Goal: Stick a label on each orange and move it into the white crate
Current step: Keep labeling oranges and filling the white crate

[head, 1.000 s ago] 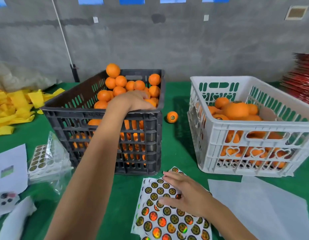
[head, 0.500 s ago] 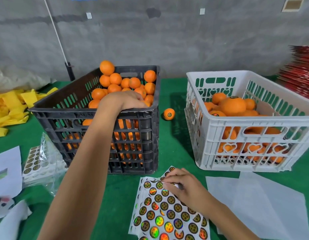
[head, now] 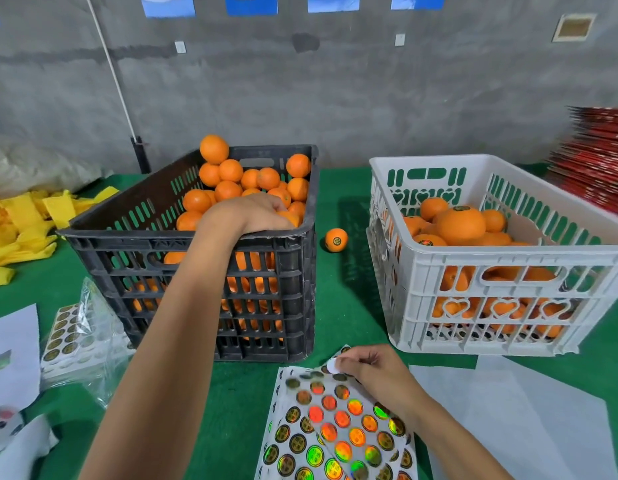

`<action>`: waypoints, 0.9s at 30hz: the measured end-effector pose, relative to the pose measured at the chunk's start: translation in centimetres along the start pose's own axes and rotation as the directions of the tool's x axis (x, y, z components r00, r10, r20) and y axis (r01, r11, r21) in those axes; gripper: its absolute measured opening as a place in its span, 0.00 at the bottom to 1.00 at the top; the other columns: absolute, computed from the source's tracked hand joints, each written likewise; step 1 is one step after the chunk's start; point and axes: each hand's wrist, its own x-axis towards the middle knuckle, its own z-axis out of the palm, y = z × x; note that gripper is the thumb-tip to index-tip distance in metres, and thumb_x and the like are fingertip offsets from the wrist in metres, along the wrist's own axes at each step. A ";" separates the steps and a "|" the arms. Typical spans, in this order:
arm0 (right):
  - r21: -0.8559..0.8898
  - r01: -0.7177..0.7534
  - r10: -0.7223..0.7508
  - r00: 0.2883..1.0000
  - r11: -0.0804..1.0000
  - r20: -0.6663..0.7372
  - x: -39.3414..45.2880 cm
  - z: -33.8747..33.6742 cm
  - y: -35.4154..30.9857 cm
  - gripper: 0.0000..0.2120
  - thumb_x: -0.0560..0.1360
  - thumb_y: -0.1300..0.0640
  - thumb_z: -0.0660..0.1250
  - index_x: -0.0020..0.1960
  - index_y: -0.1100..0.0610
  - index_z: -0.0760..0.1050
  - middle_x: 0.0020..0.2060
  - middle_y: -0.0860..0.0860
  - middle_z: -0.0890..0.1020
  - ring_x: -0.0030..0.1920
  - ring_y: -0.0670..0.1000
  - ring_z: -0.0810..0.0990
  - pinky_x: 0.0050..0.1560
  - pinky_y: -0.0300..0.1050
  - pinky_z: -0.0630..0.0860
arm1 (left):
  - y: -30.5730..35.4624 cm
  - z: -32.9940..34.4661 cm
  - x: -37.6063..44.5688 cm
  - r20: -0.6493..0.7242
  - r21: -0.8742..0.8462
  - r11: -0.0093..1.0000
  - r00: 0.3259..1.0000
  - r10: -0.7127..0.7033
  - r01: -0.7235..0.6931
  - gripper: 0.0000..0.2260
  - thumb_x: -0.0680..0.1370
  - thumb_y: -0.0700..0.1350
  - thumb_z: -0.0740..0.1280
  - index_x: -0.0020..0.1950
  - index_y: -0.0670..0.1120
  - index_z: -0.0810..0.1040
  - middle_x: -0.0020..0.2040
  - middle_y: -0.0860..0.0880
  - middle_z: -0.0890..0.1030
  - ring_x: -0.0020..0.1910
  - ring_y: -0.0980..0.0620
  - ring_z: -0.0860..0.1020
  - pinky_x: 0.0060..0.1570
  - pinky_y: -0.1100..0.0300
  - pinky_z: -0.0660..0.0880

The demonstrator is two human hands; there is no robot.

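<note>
**A:** On the green felt-covered table (head: 349, 306), two crates are set side by side. The black slatted plastic crate (head: 203, 258) on the left is heaped with loose oranges (head: 231, 181), and the white slatted plastic crate (head: 487, 296) on the right is partly filled with labelled oranges (head: 460, 225). One small labelled orange (head: 336, 240) is left on the felt between the two crates.

**B:** And the hands?

**A:** The left hand (head: 255, 214) is reached over the black crate's near rim, fingers curled down onto an orange (head: 289, 218) at the near right corner. Whether it's actually gripped can't be told, since the fingertips are hidden. The right hand (head: 373, 367) is held just above the top of a white sheet of round holographic labels (head: 335, 434), and a single round label (head: 332, 366), white backing side up, is pinched between thumb and forefinger. The sheet's top edge is lifted a bit under that hand.

**B:** Anything else lying around?

**A:** A clear plastic bag of more label sheets (head: 75, 337) is seen left of the black crate, yellow cloth pieces (head: 20, 230) are piled far left, and white paper sheets (head: 515, 417) are spread at the right front.
</note>
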 end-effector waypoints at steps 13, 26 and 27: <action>-0.476 0.510 -0.695 0.465 0.716 -0.548 3.8 -2.5 -17.6 0.07 0.81 0.49 0.68 0.52 0.49 0.83 0.46 0.43 0.78 0.40 0.44 0.76 0.39 0.37 0.72 | -0.5 0.5 -0.2 -0.393 -0.201 0.965 0.916 0.079 -0.169 0.33 0.71 0.54 0.77 0.73 0.54 0.70 0.67 0.47 0.72 0.63 0.45 0.74 0.58 0.51 0.75; -0.562 0.597 -0.805 0.539 0.573 -0.248 6.6 -2.8 -21.7 0.20 0.83 0.53 0.64 0.73 0.56 0.75 0.68 0.49 0.78 0.67 0.50 0.76 0.68 0.55 0.75 | -0.4 1.0 -0.2 -0.695 -0.070 0.877 0.654 0.298 -0.475 0.30 0.72 0.54 0.77 0.72 0.58 0.69 0.59 0.51 0.68 0.57 0.50 0.74 0.55 0.54 0.76; -0.579 0.566 -0.793 0.546 0.587 -0.271 6.3 -2.8 -21.7 0.22 0.82 0.51 0.65 0.74 0.57 0.73 0.70 0.50 0.77 0.69 0.51 0.75 0.70 0.54 0.74 | -0.2 1.0 -0.1 -0.696 -0.055 0.866 0.641 0.323 -0.496 0.30 0.73 0.53 0.77 0.73 0.58 0.70 0.59 0.52 0.68 0.56 0.51 0.75 0.54 0.55 0.77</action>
